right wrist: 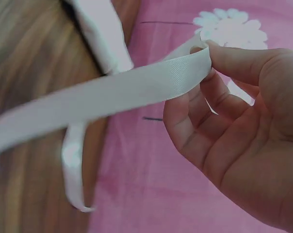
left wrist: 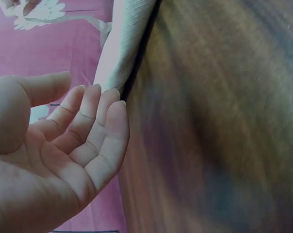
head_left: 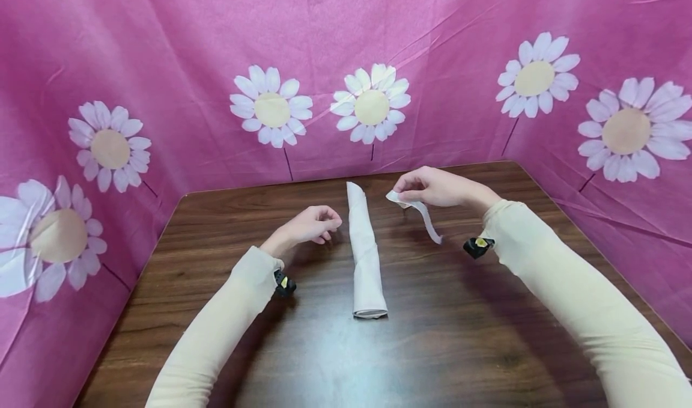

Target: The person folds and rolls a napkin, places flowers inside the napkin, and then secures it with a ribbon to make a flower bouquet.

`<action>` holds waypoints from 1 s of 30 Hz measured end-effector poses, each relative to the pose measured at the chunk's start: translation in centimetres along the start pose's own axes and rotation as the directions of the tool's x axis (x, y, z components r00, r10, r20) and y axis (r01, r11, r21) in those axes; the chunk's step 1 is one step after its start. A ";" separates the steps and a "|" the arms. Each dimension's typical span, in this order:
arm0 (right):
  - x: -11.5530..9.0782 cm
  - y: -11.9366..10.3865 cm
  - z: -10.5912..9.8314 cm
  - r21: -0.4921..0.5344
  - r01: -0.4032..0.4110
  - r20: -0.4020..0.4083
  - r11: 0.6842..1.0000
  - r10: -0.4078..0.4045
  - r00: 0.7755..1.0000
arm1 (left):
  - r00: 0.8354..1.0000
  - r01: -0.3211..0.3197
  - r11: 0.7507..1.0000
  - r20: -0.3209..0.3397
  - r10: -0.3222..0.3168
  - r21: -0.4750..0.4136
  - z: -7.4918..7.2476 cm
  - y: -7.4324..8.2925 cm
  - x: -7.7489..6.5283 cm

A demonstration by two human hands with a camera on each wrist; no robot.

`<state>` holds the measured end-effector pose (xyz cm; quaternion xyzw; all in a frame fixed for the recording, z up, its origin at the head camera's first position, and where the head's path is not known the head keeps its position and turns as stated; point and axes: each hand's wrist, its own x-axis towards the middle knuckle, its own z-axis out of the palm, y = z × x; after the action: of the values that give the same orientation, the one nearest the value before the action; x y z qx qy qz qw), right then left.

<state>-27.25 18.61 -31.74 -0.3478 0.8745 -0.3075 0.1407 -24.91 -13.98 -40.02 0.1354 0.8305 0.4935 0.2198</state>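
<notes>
- Glossy dark-brown wood-grain table point(head_left: 308, 348), beneath left fingers point(head_left: 327, 211) and right fingers point(head_left: 412, 178).
- Long off-white cloth roll point(head_left: 365, 249) lying on it between both, just beside the left fingertips.

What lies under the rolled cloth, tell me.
The rolled cloth lies on the brown table. The surface directly beneath it is covered, so whether anything flat lies there cannot be seen.

Glare on tabletop point(head_left: 335, 357), wrist views seemingly soft
</notes>
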 end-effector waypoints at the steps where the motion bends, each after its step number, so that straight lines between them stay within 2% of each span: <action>1: 0.2 -0.5 -0.3 -0.010 0.021 0.002 1.000 -0.021 1.000 | 1.000 -0.006 1.000 -0.002 0.006 -0.005 -0.2 0.1 -0.1; 5: 0.7 -3.1 -1.2 -0.046 0.076 -0.006 0.996 -0.076 0.997 | 0.999 -0.041 0.999 -0.021 0.041 -0.028 -0.7 0.1 0.0; 9: 1.0 -5.4 -2.0 -0.010 0.127 -0.009 0.992 -0.127 0.992 | 0.994 -0.107 0.993 -0.028 0.105 -0.045 -0.6 0.4 0.5; 12: 1.3 -6.7 -2.3 0.028 0.174 -0.010 0.984 -0.174 0.985 | 0.987 -0.162 0.981 -0.007 0.162 -0.106 -0.3 0.7 0.9; 16: 1.6 -7.8 -2.3 0.059 0.196 -0.042 0.979 -0.193 0.980 | 0.969 -0.229 0.944 0.041 0.245 -0.239 0.4 1.2 1.3; 20: 1.9 -8.0 -2.2 0.081 0.172 -0.082 0.982 -0.165 0.983 | 0.937 -0.295 0.883 0.070 0.342 -0.366 1.4 1.5 1.3; 23: 2.2 -7.7 -2.1 0.100 0.146 -0.100 0.984 -0.136 0.986 | 0.913 -0.319 0.836 0.092 0.397 -0.446 2.0 1.8 1.2; 25: 2.4 -7.3 -2.0 0.117 0.126 -0.108 0.985 -0.114 0.988 | 0.906 -0.310 0.822 0.114 0.408 -0.477 2.3 2.0 1.1; 30: 2.9 -6.2 -2.0 0.152 0.073 -0.123 0.986 -0.055 0.991 | 0.897 -0.268 0.812 0.174 0.407 -0.518 3.1 2.6 1.0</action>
<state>-27.03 14.00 -26.36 -0.3448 0.8429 -0.3993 0.1053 -24.25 -9.95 -39.25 0.2906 0.6042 0.6917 0.2684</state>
